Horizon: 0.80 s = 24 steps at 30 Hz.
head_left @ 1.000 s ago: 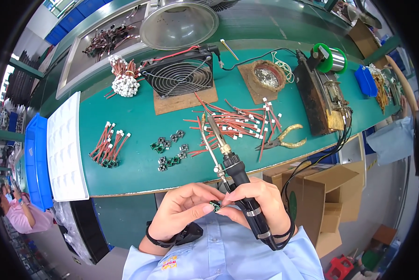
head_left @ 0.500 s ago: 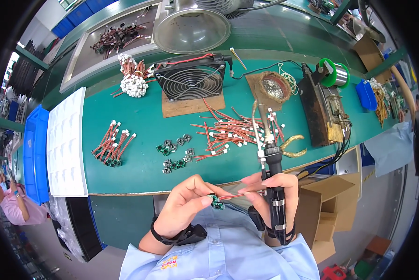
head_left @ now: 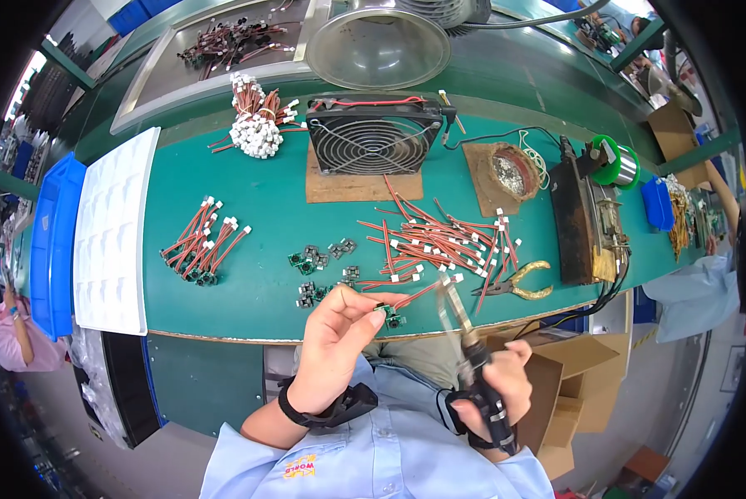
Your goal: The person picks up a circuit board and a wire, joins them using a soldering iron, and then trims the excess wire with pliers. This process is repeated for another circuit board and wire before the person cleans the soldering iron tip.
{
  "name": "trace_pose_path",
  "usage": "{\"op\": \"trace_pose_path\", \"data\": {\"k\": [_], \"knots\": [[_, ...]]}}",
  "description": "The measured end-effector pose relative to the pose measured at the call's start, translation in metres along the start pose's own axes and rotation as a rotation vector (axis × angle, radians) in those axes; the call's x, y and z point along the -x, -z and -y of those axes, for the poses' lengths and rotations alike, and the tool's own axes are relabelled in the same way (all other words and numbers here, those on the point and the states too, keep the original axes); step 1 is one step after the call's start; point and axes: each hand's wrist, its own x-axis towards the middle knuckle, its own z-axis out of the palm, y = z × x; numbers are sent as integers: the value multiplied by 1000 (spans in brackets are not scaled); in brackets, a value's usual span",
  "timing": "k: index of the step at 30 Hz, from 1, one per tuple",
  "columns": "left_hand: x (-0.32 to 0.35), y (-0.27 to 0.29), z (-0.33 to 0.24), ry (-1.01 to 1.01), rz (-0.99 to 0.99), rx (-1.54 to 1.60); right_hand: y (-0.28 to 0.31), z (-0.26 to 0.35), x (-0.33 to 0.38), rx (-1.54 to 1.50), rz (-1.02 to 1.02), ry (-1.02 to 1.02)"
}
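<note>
Between the thumb and fingers of my left hand (head_left: pixel 337 337), a small green circuit board (head_left: pixel 392 318) is pinched over the table's front edge. A red wire lead (head_left: pixel 416 294) runs from the board up to the right and ends in a white connector. My right hand (head_left: pixel 507 384) is wrapped around the black handle of a soldering iron (head_left: pixel 478 356). The iron leans up and to the left, its blurred tip near the connector end. Whether the tip touches anything, I cannot tell. Loose boards (head_left: pixel 309 259) lie just beyond my left hand.
Loose wire leads (head_left: pixel 439 243) lie mid-table, with pliers (head_left: pixel 522 288) beside them. Wired boards (head_left: pixel 205 249) lie left, near a white tray (head_left: pixel 115 233) and blue bin (head_left: pixel 53 249). Behind stand a fan (head_left: pixel 374 143), a solder dish (head_left: pixel 512 173) and a solder spool (head_left: pixel 618 162).
My right fingers have left the wire lead. The soldering iron has dropped lower and now tilts left instead of standing upright. My left hand keeps the board, now closer to the table; the view has shifted.
</note>
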Motion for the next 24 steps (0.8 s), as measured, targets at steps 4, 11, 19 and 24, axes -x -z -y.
{"op": "trace_pose_path", "data": {"k": [4,11,19,24], "knots": [[-2,2,2,-19,-3,-11,-2,7,3,-62,107,-14],[-3,-7,-1,-45,-80,-67,-3,7,-1,-98,126,3],[-3,-9,-2,-49,-77,-86,-2,8,-2,-87,146,-13],[-2,-10,-1,-49,-80,-108,-3,7,0,-90,132,-10]]}}
